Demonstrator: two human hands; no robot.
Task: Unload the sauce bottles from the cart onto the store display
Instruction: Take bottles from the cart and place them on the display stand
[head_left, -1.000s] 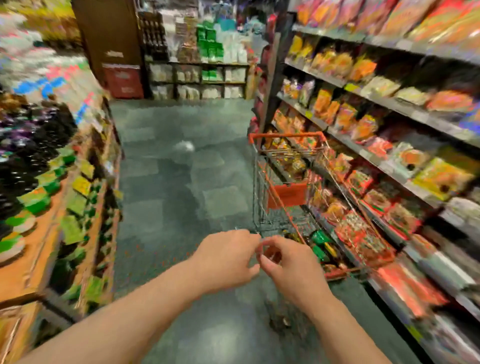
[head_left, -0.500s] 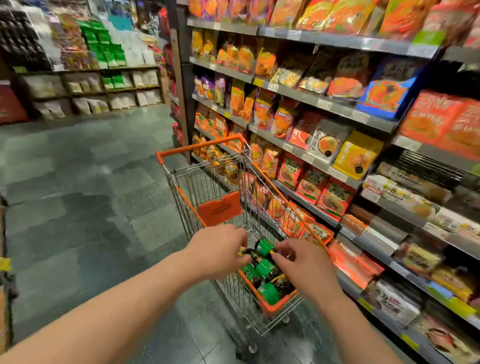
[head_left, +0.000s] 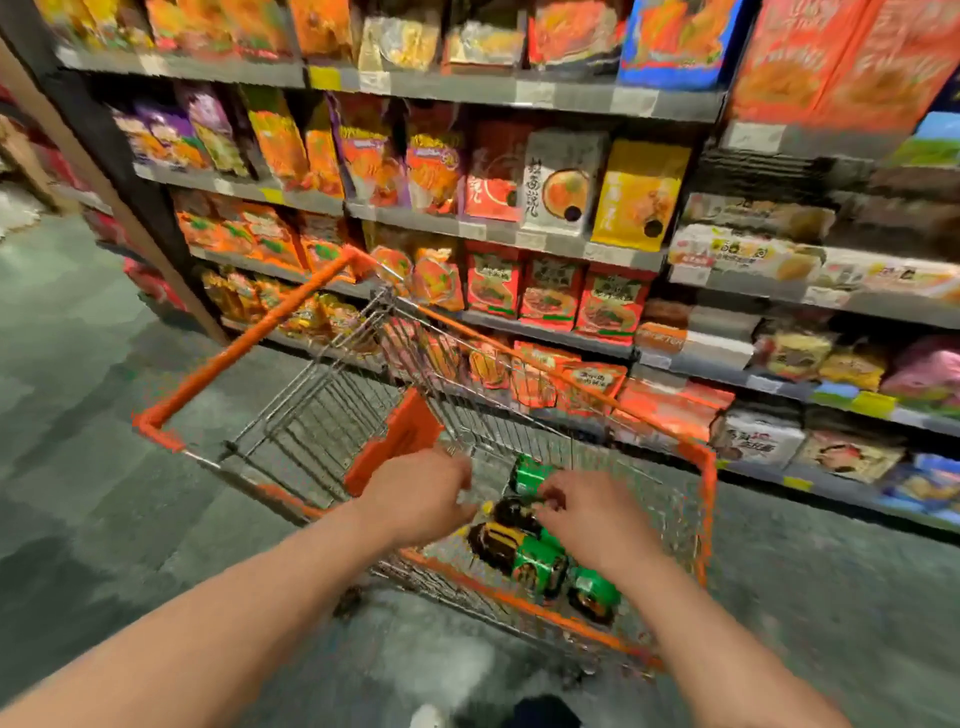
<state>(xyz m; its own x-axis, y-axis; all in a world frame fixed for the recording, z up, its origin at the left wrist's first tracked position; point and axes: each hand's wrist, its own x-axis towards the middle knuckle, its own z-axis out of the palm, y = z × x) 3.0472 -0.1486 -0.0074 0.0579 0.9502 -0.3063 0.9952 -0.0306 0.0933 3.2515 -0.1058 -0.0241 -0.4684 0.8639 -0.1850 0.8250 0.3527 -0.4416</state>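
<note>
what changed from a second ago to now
Both hands, the left hand and the right hand, went from in front of the cart down into it, onto the sauce bottles. The view swung toward the shelves. The bottles still lie in the cart.

Grey tiled floor (head_left: 93, 374) beside tall dark shelving (head_left: 498, 96) packed with orange and red snack packets (head_left: 550, 291)

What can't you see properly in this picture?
Head view only:
- Bottles in the cart: labels blurred, and the hands cover some, so no count.
- Left hand: fingers hidden behind its back; grip unclear.
- Right hand: fingertips blurred at a bottle.
- Cart wheels: hidden below the basket.
</note>
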